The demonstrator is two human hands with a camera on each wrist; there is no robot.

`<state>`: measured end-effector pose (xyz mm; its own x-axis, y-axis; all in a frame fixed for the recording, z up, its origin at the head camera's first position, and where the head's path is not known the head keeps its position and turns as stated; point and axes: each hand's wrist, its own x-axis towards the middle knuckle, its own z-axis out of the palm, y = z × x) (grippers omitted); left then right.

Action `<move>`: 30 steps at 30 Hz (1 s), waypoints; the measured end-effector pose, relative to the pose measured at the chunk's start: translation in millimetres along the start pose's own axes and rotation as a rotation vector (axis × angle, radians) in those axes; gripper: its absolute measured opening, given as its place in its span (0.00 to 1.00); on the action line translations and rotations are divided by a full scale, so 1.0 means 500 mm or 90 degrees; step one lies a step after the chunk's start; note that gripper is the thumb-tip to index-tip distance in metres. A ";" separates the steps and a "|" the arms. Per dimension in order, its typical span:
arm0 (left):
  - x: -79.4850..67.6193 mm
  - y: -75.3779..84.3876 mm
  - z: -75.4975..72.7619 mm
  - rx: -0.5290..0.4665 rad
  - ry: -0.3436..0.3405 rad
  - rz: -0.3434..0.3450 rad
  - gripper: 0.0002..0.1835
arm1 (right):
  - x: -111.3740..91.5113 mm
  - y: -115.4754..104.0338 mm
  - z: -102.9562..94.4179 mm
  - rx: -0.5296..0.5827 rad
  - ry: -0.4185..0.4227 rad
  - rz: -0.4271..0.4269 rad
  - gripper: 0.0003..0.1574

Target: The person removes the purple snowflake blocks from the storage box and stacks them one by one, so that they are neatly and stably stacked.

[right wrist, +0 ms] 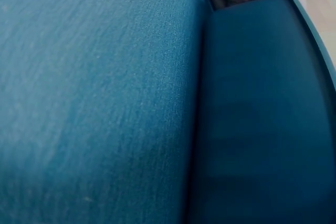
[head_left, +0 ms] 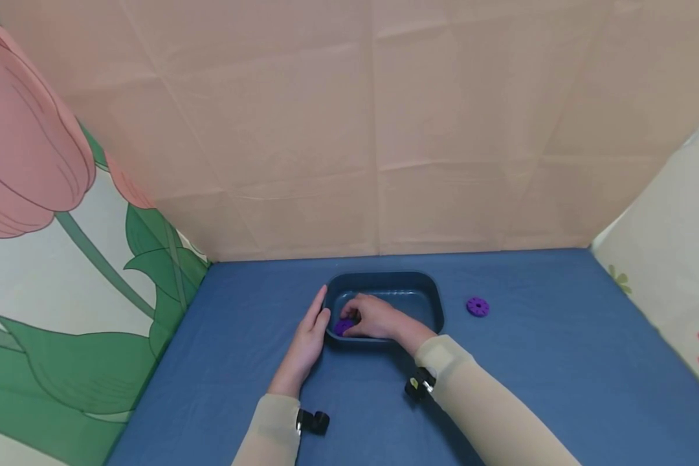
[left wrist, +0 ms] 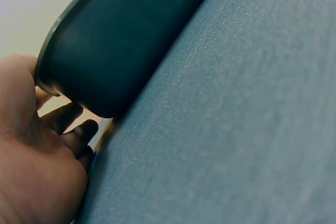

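The right hand (head_left: pixel 377 318) has its fingers bent, pinching a purple wheel (head_left: pixel 343 327) inside the blue tray (head_left: pixel 410 301), at its left end. The left hand (head_left: pixel 306 342) has its fingers mostly straight, touching the tray's left side. Another purple wheel (head_left: pixel 477 307) lies on the blue surface (head_left: pixel 536 362), right of the tray.

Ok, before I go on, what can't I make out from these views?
Full outline of the purple piece in the tray: head view, partly covered by the right hand.
Inside of the tray: both wrist views, blocked by its outer wall.
Fine detail on the purple disc outside the tray: head view, too small.
Left sleeve and right sleeve: head view, cut off by the bottom edge.
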<state>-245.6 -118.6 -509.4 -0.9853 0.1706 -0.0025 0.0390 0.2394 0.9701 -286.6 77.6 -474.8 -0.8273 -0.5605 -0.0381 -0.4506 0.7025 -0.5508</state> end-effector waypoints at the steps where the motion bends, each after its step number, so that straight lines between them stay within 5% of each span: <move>1: 0.000 0.000 0.000 0.000 0.000 0.001 0.27 | 0.000 0.000 0.000 0.003 0.000 0.003 0.20; 8: 0.000 -0.001 0.001 0.010 0.005 0.002 0.26 | 0.002 0.003 0.004 -0.011 0.004 -0.002 0.24; 23: 0.000 0.002 0.002 0.000 0.003 -0.001 0.26 | -0.002 0.000 -0.004 0.014 0.002 -0.001 0.18; 30: -0.001 0.005 0.003 0.003 0.005 -0.009 0.25 | -0.001 0.002 0.000 -0.016 0.013 -0.018 0.28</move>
<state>-244.8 -116.4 -507.4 -0.9870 0.1599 -0.0141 0.0260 0.2456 0.9690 -286.6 78.2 -475.5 -0.8209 -0.5711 -0.0061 -0.4814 0.6976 -0.5306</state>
